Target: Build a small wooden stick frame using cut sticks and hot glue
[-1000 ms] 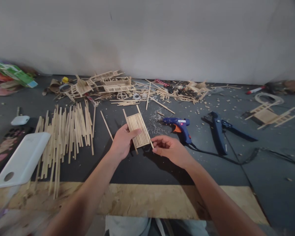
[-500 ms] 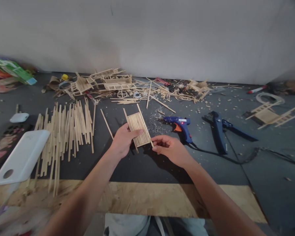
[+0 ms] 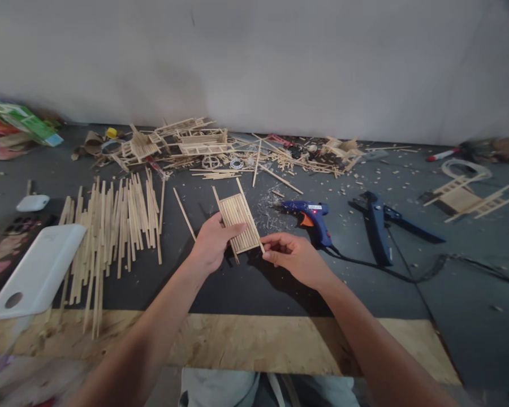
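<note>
Dark bench [image 3: 246, 288] below a pale wall: since a second ago nothing has shifted. Left hand [image 3: 212, 244] stays clamped on the slatted stick panel [image 3: 238, 223], raised just above the bench; right hand [image 3: 294, 259] pinches its near corner, so the work is paused.

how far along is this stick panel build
Done: a slatted stick panel is assembled, and finished-looking frames lie by the wall. In hand: the left hand grips the panel's left side while the right hand pinches its lower right rail. Left, likely: a large pile of loose sticks is unused, and the glue gun lies on the mat beside the panel.
</note>
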Demonstrator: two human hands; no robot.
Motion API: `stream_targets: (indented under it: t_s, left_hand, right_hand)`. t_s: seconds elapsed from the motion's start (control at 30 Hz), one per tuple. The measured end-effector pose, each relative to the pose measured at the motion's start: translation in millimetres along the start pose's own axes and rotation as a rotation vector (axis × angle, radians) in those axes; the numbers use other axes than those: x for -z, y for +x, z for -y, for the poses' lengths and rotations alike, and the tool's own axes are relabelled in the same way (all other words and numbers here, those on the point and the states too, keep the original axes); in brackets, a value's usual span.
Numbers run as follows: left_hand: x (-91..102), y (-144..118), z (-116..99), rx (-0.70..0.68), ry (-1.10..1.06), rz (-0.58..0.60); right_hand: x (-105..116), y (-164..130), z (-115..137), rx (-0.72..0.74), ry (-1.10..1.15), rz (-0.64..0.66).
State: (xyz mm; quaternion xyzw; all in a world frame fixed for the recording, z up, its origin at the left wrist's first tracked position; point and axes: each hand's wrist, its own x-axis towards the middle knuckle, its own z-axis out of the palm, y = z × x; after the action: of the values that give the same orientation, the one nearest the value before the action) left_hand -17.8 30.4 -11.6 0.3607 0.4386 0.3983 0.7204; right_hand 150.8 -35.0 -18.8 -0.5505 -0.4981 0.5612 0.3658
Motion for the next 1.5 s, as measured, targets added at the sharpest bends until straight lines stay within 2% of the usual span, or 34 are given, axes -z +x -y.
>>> stream_targets:
  t_s: [0.33,0.53,0.73,0.9,1.03,1.23,1.5]
  left_hand:
    - [1.2,0.6,0.4,-0.012,0.000,0.003]
    - [-2.3,-3.1,-1.2,-0.016,0.012,0.056]
    - [-7.9,-10.3,1.5,0.037,0.075,0.244]
    - [-11.8,-14.0,4.2,0.074,0.143,0.321]
    - [-11.7,-13.2,5.9,0.078,0.163,0.307]
    - [-11.3,-10.1,9.1,0.129,0.121,0.216]
    - [-12.7,-10.4,6.6,0.103,0.113,0.169]
  right_hand:
    - [-0.3,0.3,-0.2,-0.003,0.015,-0.007]
    - [5.3,-3.0,3.9,-0.047,0.113,0.042]
    - [4.0,3.0,-1.6,-0.001,0.354,-0.200]
    - [1.6,5.0,-1.5,0.023,0.422,-0.254]
    - [1.1,5.1,-0.3,0.040,0.425,-0.266]
    - [-0.5,4.2,-0.6,0.035,0.337,-0.265]
    - [-2.2,6.4,0.8,0.037,0.285,-0.240]
